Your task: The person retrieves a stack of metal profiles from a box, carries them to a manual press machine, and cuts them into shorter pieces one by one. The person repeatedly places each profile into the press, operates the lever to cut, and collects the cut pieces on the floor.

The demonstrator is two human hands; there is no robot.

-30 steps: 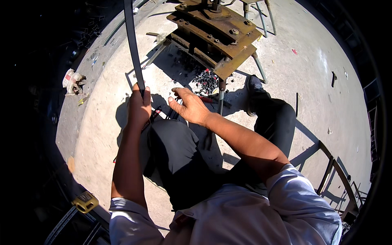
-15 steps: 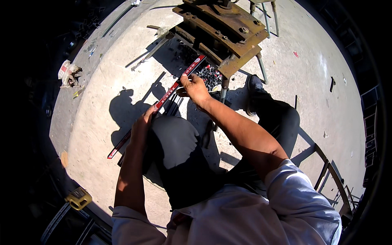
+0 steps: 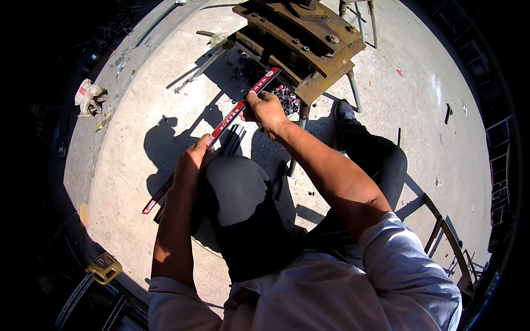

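Observation:
A long, thin strip with a red printed face [image 3: 226,122] runs slantwise across my left knee, its far end beside a rusty metal press [image 3: 306,47]. Around the strip's middle, by the knee, my left hand [image 3: 191,157] is closed, its fingers partly hidden. Farther up, my right hand [image 3: 266,112] pinches the same strip between thumb and fingers. The far tip lies close to the press's near left edge; whether it touches cannot be made out. Several dark profile strips [image 3: 234,140] lie below, next to my knee.
Dark and red scraps [image 3: 289,101] are piled under the press, near its leg [image 3: 303,115]. A yellow jug [image 3: 104,268] stands at lower left. At far left lies a crumpled bag [image 3: 90,98]. A curved metal frame [image 3: 450,243] is at lower right.
The red strip has shifted slightly up and away, its far end higher against the press. My right hand has moved a little with it; both hands keep their hold.

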